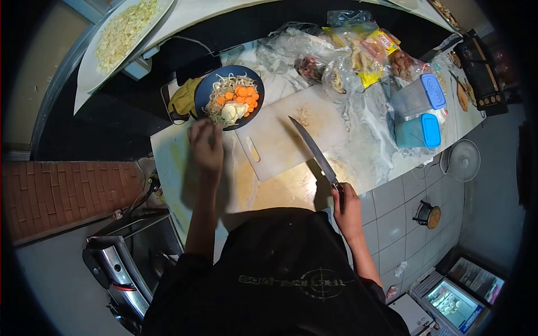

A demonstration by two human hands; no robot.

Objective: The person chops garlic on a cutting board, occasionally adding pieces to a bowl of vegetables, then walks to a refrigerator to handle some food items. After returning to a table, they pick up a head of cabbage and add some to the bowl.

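Observation:
My right hand (348, 210) grips the dark handle of a long kitchen knife (316, 154). The blade points away from me, its tip over the white cutting board (277, 151). Small pale chopped bits (303, 116) lie on the board near the tip. Just below the left rim of a dark blue plate (203, 92) is my left hand (206, 144), fingers loosely bent and apart, with nothing visible in them. Bean sprouts (224, 85), orange carrot slices (244, 94), a pale yellowish heap (232, 113) and some chopped greens (216, 119) share that plate.
Plastic bags (339, 61) of ingredients cover the back of the marble table. Two containers with blue lids (430, 130) stand at the right. A large white platter of shredded pale vegetable (126, 33) rests on the raised ledge at upper left. A green cloth item (183, 99) lies beside the plate.

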